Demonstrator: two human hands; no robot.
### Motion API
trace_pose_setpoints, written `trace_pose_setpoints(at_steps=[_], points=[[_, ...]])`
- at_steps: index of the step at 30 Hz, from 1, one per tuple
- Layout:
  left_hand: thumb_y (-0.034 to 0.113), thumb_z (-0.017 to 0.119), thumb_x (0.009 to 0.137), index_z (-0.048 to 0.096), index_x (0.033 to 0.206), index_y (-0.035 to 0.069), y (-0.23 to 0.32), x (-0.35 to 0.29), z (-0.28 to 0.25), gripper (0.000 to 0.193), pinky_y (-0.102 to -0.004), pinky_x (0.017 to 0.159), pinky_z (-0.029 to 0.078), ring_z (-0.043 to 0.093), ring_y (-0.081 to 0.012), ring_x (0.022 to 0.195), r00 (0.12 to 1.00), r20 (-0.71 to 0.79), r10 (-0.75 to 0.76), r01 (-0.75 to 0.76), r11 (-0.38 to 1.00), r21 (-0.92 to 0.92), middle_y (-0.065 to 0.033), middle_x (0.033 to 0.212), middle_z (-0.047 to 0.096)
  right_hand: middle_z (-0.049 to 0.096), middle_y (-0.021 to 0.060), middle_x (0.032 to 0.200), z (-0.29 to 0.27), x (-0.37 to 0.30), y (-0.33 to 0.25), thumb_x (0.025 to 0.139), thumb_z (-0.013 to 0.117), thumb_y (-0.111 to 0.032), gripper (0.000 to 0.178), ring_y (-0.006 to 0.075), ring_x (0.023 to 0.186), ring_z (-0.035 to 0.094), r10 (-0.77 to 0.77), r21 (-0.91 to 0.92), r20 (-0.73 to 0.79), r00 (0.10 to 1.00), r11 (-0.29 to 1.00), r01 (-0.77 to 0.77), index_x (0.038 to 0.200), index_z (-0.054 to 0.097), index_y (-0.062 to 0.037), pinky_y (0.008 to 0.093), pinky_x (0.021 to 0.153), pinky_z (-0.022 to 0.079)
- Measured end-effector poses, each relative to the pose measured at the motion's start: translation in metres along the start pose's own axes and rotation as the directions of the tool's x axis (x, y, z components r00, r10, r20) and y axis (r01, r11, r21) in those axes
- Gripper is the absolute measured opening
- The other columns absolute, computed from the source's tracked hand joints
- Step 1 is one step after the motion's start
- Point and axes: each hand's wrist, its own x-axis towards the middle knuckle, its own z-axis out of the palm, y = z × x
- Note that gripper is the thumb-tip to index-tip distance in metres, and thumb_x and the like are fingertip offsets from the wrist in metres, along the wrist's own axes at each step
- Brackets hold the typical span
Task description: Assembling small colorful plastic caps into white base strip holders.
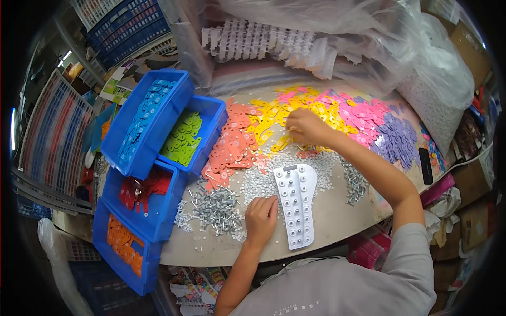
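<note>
A white plastic tray [300, 205] with rows of round holders and metal pins down its middle lies in front of me, slightly tilted. My left hand [261, 217] rests on the table just left of the tray, fingers curled together; whatever they may hold is hidden. Farther off, my right hand [307, 126] reaches over the pile of yellow flat plastic pieces [269, 121], its fingers bent down and drawn together among them. What lies between those fingertips cannot be made out. Small white round parts [263, 181] are scattered around the tray's far end.
Blue bins [182, 87] at the left hold blue, green, red and orange pieces. Metal pins [216, 208] lie left of my left hand, more pins [354, 181] to the right. Coral [232, 145], pink [363, 113] and purple pieces [398, 139] spread across the table. A black phone-like object [425, 166] lies at the right edge.
</note>
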Motion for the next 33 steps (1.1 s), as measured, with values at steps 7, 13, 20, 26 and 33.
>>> trace_pose_setpoints(at_steps=[7, 13, 20, 26, 33], points=[[0.002, 0.070, 0.087, 0.071, 0.094, 0.002, 0.000, 0.001, -0.002, 0.007, -0.0386, 0.064, 0.047, 0.058, -0.0277, 0.069, 0.996, -0.055, -0.064, 0.064, 0.998, -0.006, -0.0100, 0.073, 0.061, 0.065, 0.0071, 0.093, 0.028, 0.000, 0.000, 0.081, 0.074, -0.018, 0.012, 0.0300, 0.097, 0.062, -0.075, 0.202, 0.152, 0.986, 0.979, 0.044, 0.087, 0.068, -0.0104, 0.0440, 0.085, 0.049], [0.000, 0.067, 0.088, 0.072, 0.096, 0.001, -0.003, 0.002, -0.001, 0.010, -0.0380, 0.064, 0.046, 0.058, -0.0271, 0.069, 0.994, -0.093, -0.056, 0.056, 0.998, -0.004, -0.0116, 0.075, 0.062, 0.066, 0.0046, 0.093, 0.002, -0.034, 0.022, 0.081, 0.072, -0.019, 0.008, 0.0293, 0.097, 0.061, -0.073, 0.032, 0.121, 0.990, 0.997, 0.069, 0.087, 0.068, -0.0145, 0.0456, 0.089, 0.044], [-0.003, 0.063, 0.089, 0.070, 0.096, -0.002, -0.004, -0.005, -0.007, 0.010, -0.0404, 0.064, 0.042, 0.054, -0.0280, 0.071, 0.993, -0.099, -0.060, 0.064, 0.997, 0.041, -0.0124, 0.076, 0.059, 0.067, 0.0083, 0.089, -0.041, -0.046, 0.024, 0.082, 0.070, -0.021, 0.011, 0.0299, 0.095, 0.061, -0.030, -0.116, -0.076, 0.997, 0.993, 0.021, 0.083, 0.069, -0.0099, 0.0458, 0.087, 0.045], [-0.005, 0.067, 0.084, 0.069, 0.095, -0.002, 0.018, -0.057, -0.035, 0.011, -0.0467, 0.069, 0.043, 0.054, -0.0364, 0.072, 0.993, -0.090, 0.080, -0.061, 0.978, 0.198, -0.0148, 0.077, 0.057, 0.060, 0.0183, 0.085, -0.221, -0.098, 0.097, 0.092, 0.063, -0.012, 0.012, 0.0386, 0.084, 0.059, -0.105, -0.521, -0.698, 0.708, 0.753, -0.402, 0.086, 0.060, -0.0027, 0.0476, 0.075, 0.046], [0.007, 0.063, 0.097, 0.072, 0.102, -0.002, 0.032, -0.114, -0.041, 0.013, -0.0519, 0.083, 0.049, 0.062, -0.0403, 0.083, 0.999, -0.052, -0.007, 0.022, 0.956, 0.291, -0.0211, 0.096, 0.070, 0.068, 0.0178, 0.118, -0.405, -0.214, 0.228, 0.097, 0.057, -0.023, 0.033, 0.0368, 0.113, 0.061, 0.159, -0.425, -0.869, 0.468, 0.241, -0.872, 0.124, 0.061, -0.0045, 0.0468, 0.098, 0.045]])
